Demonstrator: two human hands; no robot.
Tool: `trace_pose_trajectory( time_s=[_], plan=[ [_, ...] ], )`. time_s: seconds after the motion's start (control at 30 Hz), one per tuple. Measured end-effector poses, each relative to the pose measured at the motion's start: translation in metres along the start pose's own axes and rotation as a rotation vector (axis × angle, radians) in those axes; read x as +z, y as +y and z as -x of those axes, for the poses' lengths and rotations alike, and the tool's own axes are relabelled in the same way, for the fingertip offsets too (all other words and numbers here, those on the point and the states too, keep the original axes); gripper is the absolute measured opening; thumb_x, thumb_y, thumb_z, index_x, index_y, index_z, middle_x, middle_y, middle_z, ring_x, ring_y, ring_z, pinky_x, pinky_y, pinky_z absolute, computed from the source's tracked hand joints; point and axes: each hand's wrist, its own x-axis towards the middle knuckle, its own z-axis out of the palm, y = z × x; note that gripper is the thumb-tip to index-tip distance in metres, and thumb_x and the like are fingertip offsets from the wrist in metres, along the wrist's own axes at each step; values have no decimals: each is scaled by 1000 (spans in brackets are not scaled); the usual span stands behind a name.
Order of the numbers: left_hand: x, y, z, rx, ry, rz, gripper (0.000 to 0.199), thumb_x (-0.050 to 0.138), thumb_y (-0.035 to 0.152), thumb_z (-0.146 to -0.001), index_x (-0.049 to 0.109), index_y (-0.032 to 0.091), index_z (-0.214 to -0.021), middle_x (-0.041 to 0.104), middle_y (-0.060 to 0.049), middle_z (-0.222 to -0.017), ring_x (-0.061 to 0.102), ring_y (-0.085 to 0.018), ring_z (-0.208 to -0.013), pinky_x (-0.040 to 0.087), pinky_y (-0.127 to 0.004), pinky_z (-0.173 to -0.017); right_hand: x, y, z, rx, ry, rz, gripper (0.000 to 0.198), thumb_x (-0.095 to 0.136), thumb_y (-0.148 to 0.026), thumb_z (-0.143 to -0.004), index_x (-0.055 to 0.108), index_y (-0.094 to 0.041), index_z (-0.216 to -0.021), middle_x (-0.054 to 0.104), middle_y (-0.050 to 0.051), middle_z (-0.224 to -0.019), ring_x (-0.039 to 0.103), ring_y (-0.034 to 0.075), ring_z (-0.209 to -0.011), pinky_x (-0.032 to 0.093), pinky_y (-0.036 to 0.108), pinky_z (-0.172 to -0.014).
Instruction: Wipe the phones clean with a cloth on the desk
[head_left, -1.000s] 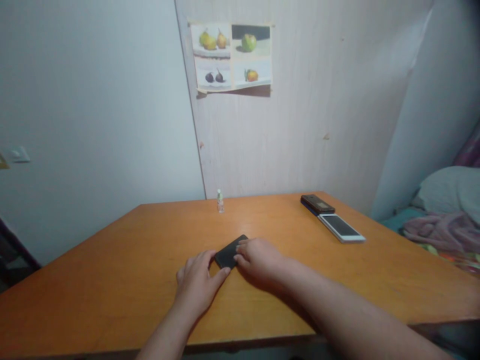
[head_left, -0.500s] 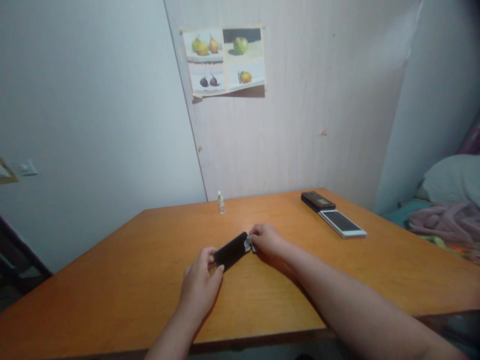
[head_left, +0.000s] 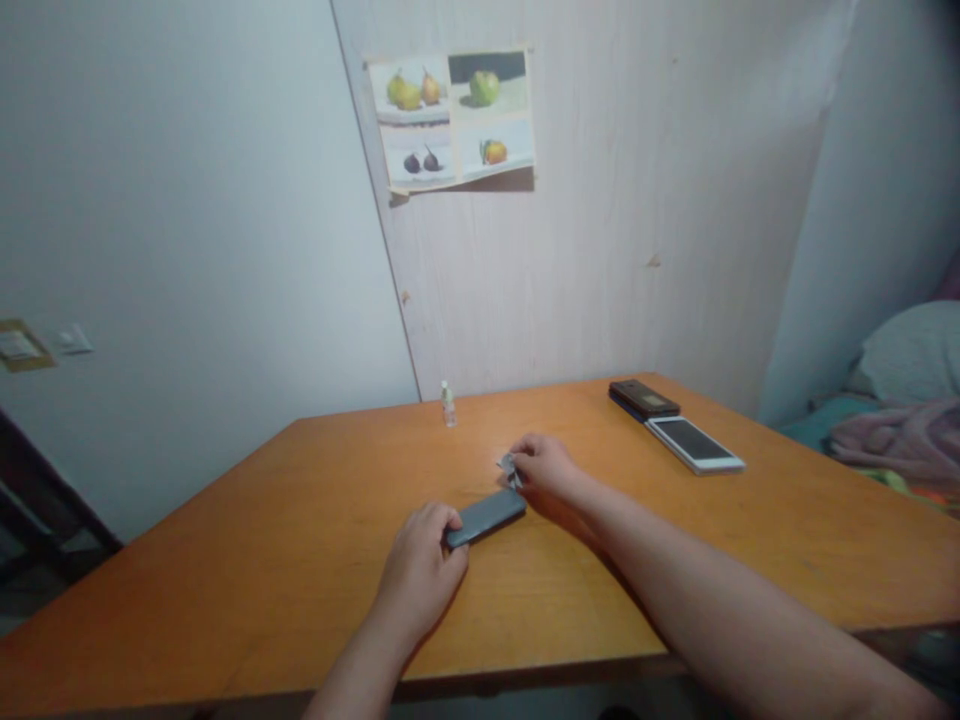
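Note:
My left hand (head_left: 424, 550) grips the near left end of a dark, flat phone (head_left: 487, 516), thumb along one edge and fingers round the other. The phone lies low over the table, its surface looking grey in the light. Close to its far right end, my right hand (head_left: 546, 466) pinches a small, crumpled whitish-grey wipe (head_left: 509, 467). Whether the wipe touches the phone I cannot tell. Beyond both hands a small clear bottle (head_left: 449, 410) with a pale cap stands upright.
On the right of the orange wooden table (head_left: 300, 560) lie a white-framed phone or tablet (head_left: 694, 444) and a dark brown, phone-like item (head_left: 645, 398). A fruit picture (head_left: 454, 120) hangs on the wall behind. Bedding (head_left: 892, 430) is heaped beyond the table's right side.
The phone's near-black surface now looks grey, and the phone has tilted and shifted slightly right and nearer. My right hand has lifted the wipe away from the phone's end. The view has shifted slightly.

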Motion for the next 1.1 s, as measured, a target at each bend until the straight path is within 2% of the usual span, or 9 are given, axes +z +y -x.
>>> trace_pose_trajectory(
  time_s=[0.2, 0.37, 0.43, 0.6, 0.67, 0.77, 0.93, 1.0, 1.1],
  plan=[
    [-2, 4, -1, 31, -43, -34, 11, 56, 15, -76, 56, 23, -85, 60, -3, -91, 56, -22, -90, 43, -32, -79, -1, -9, 7, -6, -47, -73, 7, 62, -9, -72, 60, -16, -72, 62, -1, -57, 58, 11, -49, 43, 19, -46],
    [-1, 3, -1, 0, -49, -63, 19, 59, 18, -77, 59, 23, -96, 63, -4, -100, 57, -23, -99, 42, -33, -85, 2, -11, 11, -101, -204, -30, 4, 60, -15, -75, 63, -16, -76, 65, 0, -61, 57, 11, -52, 43, 21, -50],
    [-1, 3, -1, -44, -56, -89, 28, 60, 21, -77, 60, 24, -105, 64, -5, -106, 57, -25, -105, 42, -35, -88, 1, -7, 12, -147, -242, 102, 9, 56, -15, -76, 65, -16, -80, 67, 1, -66, 58, 12, -57, 43, 22, -54],
    [-1, 2, -2, -124, -104, -135, 37, 61, 27, -78, 60, 24, -115, 67, -6, -112, 58, -27, -109, 42, -37, -92, -6, -7, 17, -360, -225, 779, 15, 60, -18, -78, 72, -19, -87, 69, 6, -91, 61, 18, -85, 42, 26, -71],
    [-1, 2, -2, -121, -99, -133, 37, 62, 29, -79, 60, 24, -116, 67, -6, -114, 58, -27, -109, 42, -38, -93, -6, -13, 25, -396, -214, 926, 19, 56, -20, -84, 73, -20, -92, 67, 7, -97, 61, 19, -88, 42, 27, -72],
    [-1, 0, -1, -112, -86, -120, 38, 62, 32, -81, 59, 25, -118, 67, -7, -116, 58, -27, -111, 42, -38, -94, 1, -24, 45, -477, -298, 1013, 25, 50, -23, -91, 74, -18, -92, 67, 9, -96, 60, 19, -90, 42, 28, -75],
    [1, -3, -1, -111, -77, -95, 39, 62, 36, -84, 58, 24, -121, 66, -7, -120, 57, -27, -114, 42, -38, -95, 16, -34, 73, -713, -494, 1046, 29, 46, -31, -97, 72, -19, -103, 69, 9, -102, 59, 21, -97, 41, 31, -87],
    [3, -4, -1, -117, -67, -97, 40, 63, 38, -84, 58, 24, -121, 66, -7, -121, 57, -27, -114, 42, -38, -95, 15, -35, 72, -713, -493, 1115, 32, 42, -33, -99, 71, -19, -105, 70, 10, -104, 59, 23, -96, 41, 34, -88],
    [4, -5, -1, -143, -65, -113, 42, 65, 42, -82, 58, 25, -120, 66, -6, -120, 57, -27, -113, 42, -38, -95, 8, -35, 64, -578, -400, 1231, 35, 38, -35, -101, 69, -19, -108, 70, 13, -109, 59, 27, -103, 40, 40, -89]
  ],
)
